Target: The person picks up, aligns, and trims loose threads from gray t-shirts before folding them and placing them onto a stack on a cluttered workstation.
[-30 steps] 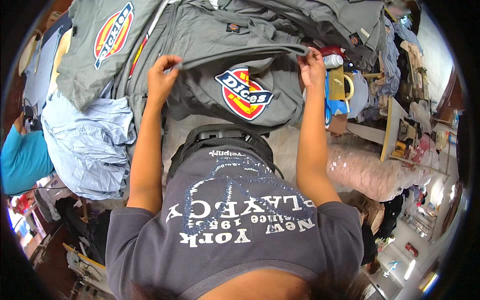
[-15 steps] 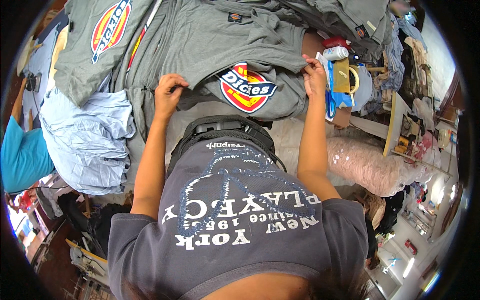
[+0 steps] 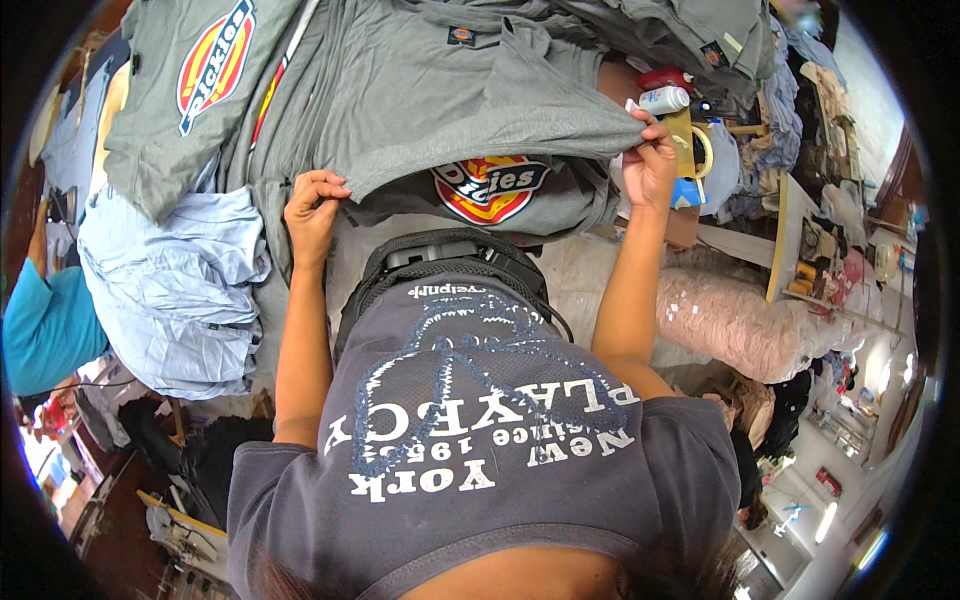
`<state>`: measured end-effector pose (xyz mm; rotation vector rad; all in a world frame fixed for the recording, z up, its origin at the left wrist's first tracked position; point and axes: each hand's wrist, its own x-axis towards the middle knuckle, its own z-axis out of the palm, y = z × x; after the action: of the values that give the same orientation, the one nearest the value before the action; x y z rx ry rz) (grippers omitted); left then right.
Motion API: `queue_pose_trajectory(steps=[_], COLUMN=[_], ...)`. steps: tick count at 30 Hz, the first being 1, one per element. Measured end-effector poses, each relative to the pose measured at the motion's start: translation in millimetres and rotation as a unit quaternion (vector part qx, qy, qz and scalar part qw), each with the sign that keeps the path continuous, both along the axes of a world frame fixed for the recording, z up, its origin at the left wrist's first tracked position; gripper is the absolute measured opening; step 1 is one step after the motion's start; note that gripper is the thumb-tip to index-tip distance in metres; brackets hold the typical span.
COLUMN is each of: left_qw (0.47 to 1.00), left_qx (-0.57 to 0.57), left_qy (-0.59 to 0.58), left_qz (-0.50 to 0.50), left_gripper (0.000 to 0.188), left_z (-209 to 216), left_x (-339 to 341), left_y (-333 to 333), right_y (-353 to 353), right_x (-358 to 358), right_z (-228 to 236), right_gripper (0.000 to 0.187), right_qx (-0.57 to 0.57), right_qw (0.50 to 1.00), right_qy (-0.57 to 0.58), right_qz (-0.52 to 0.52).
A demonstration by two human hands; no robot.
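A grey T-shirt (image 3: 450,105) lies spread before me, its near edge lifted and stretched between both hands. At that edge's left corner, my left hand (image 3: 314,205) pinches the cloth between thumb and fingertips. My right hand (image 3: 650,160) grips the right corner, fingers closed over the fabric. Beneath the raised edge, another grey shirt (image 3: 580,200) shows part of a red, yellow and blue printed emblem (image 3: 490,190). A small dark neck label (image 3: 461,36) sits on the far part of the held shirt.
Another grey printed shirt (image 3: 165,110) lies at the left, above a light-blue cloth heap (image 3: 170,290). Right of the shirts are a white bottle (image 3: 664,100), a red object (image 3: 665,79) and a tape roll (image 3: 703,150). A person in a teal sleeve (image 3: 55,325) is at far left.
My hands have moved apart, the left going left and the right going right. The shirt's near edge is now pulled wider and covers more of the emblem below.
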<state>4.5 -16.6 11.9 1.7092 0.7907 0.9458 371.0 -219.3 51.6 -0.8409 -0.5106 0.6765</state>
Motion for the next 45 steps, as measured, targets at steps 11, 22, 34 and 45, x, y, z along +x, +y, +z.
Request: queue_pose_trajectory(steps=[11, 22, 34, 45], left_qw=[0.914, 0.931, 0.984, 0.947], left_qx=[-0.337, 0.044, 0.052, 0.272], left_qy=[-0.164, 0.355, 0.066, -0.167], left_qz=[0.158, -0.070, -0.155, -0.039], left_gripper=[0.020, 0.048, 0.015, 0.026], left_z=[6, 26, 206, 202], left_x=[8, 26, 19, -29], left_y=[20, 37, 161, 162], right_y=[45, -45, -36, -12], right_x=[-36, -22, 55, 48], right_z=[53, -9, 162, 143], right_gripper=[0.023, 0.029, 0.017, 0.017], right_qx=[-0.107, -0.542, -0.366, -0.014], right_qw=[0.994, 0.642, 0.895, 0.938], right_qy=[-0.009, -0.541, -0.253, -0.220], right_qz=[0.035, 0.022, -0.005, -0.267])
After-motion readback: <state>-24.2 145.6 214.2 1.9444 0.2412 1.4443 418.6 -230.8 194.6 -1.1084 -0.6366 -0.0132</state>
